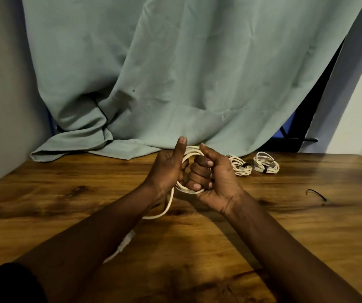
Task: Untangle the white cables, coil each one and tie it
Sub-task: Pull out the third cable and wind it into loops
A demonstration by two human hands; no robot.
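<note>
Loose cable tail with plug (126,240) nearest, on worktop (285,215). Above it both hands hold white cable coil (192,150): left hand (168,169) fingers gripping, right hand (214,182) fingers clenched. Two tied coils (240,166) (266,165) right of hands; black tie (316,194) further right.

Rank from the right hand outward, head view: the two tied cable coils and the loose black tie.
From the right hand:
1. Left tied coil, just right of the hand.
2. Right tied coil, beyond the first, same row.
3. Black tie, loose on the table, far right.
</note>
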